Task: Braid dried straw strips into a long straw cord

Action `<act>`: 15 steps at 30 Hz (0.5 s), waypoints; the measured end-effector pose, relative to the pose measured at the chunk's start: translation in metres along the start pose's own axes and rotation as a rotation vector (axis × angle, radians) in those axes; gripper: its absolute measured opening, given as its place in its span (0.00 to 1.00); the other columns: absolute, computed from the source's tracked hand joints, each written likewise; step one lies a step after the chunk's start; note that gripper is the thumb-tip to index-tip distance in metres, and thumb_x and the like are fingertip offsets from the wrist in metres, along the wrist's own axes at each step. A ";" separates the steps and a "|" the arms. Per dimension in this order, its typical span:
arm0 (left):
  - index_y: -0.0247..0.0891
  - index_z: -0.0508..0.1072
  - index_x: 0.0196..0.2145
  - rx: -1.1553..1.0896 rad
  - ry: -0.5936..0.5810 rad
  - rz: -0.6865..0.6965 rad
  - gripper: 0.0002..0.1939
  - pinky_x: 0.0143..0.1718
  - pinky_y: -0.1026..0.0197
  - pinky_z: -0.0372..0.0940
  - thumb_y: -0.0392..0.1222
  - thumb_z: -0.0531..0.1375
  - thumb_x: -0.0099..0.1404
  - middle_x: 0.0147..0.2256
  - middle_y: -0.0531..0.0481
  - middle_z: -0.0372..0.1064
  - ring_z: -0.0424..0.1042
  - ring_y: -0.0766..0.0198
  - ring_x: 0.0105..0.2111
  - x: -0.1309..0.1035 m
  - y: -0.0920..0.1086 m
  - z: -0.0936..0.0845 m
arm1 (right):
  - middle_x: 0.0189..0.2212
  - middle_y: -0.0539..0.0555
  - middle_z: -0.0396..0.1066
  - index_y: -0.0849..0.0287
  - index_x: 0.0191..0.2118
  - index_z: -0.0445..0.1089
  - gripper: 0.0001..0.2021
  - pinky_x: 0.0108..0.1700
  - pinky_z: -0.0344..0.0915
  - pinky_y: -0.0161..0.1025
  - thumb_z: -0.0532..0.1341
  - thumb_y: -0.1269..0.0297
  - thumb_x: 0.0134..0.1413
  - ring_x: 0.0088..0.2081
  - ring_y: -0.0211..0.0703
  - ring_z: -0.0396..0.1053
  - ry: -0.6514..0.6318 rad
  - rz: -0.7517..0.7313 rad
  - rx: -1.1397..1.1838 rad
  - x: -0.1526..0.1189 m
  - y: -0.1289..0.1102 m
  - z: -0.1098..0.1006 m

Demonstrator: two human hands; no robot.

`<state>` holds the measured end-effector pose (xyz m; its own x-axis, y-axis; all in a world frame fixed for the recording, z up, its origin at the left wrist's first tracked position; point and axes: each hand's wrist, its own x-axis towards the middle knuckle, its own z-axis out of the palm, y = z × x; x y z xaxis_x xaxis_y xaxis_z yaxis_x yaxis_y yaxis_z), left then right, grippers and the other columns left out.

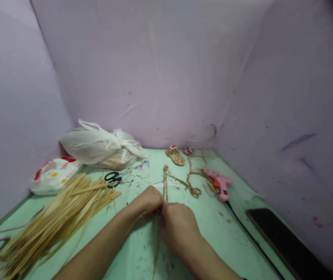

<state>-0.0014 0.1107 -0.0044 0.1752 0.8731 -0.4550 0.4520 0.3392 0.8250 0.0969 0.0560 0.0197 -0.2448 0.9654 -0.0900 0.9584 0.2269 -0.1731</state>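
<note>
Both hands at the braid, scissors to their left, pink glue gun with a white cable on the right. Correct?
The cable is black, not white: the head view shows it running from the pink glue gun. The rest holds: left hand and right hand at the braid, scissors to their left.

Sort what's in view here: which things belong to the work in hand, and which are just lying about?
Likely part of the work:
braided cord, gripped between left hand and right hand
straw strips, similar-looking material
probably scissors and glue gun, neither in hand

Apparently just lying about:
plastic bag
white packet
dark slab, perhaps a phone
</note>
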 end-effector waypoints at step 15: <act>0.33 0.68 0.18 -0.037 -0.226 0.066 0.05 0.10 0.68 0.38 0.36 0.55 0.40 0.09 0.59 0.52 0.45 0.75 0.08 0.004 -0.008 -0.019 | 0.12 0.47 0.61 0.62 0.21 0.62 0.04 0.19 0.52 0.29 0.53 0.74 0.41 0.14 0.31 0.57 -0.383 0.298 1.187 0.036 0.045 -0.001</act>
<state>-0.0208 0.1177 -0.0061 0.3963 0.7948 -0.4596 0.4015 0.3002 0.8653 0.1316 0.1013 0.0093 -0.2605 0.8154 -0.5169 0.3138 -0.4348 -0.8441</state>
